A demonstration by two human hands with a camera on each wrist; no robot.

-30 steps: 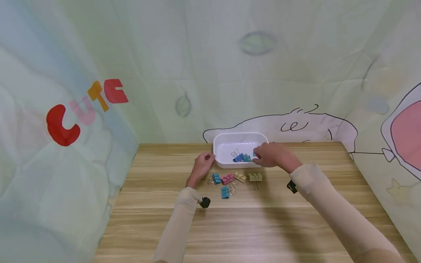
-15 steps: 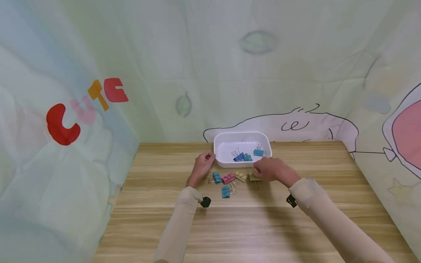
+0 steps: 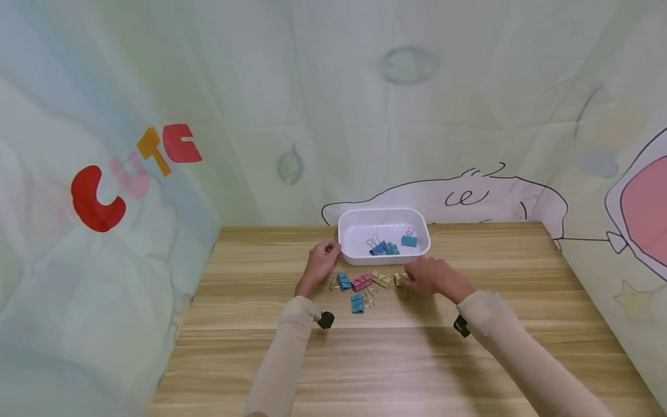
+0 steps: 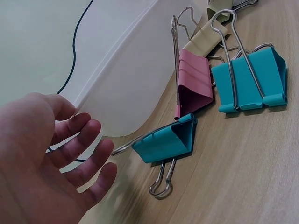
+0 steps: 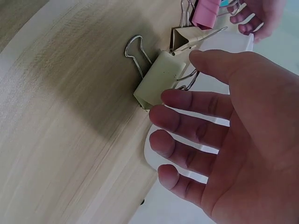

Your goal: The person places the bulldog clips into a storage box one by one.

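1. Since the right hand (image 3: pixel 435 277) has its fingers spread around the small cream metal binder clip (image 5: pixel 161 77) and only just touches it, the clip could slip and skid on the wooden desk (image 3: pixel 396 359).
2. The clip's wire loops could hook the other cream clip (image 3: pixel 381 280) just beside it and drag it along.
3. The left hand (image 3: pixel 322 260) rests open by the white plastic tray (image 3: pixel 346 229), holding nothing. If it bumps the tray, the tray could slide.
4. From above, the right hand hides most of its clip.
5. The blue clips (image 3: pixel 384 248) in the tray lie bunched up, so counting them is hard.
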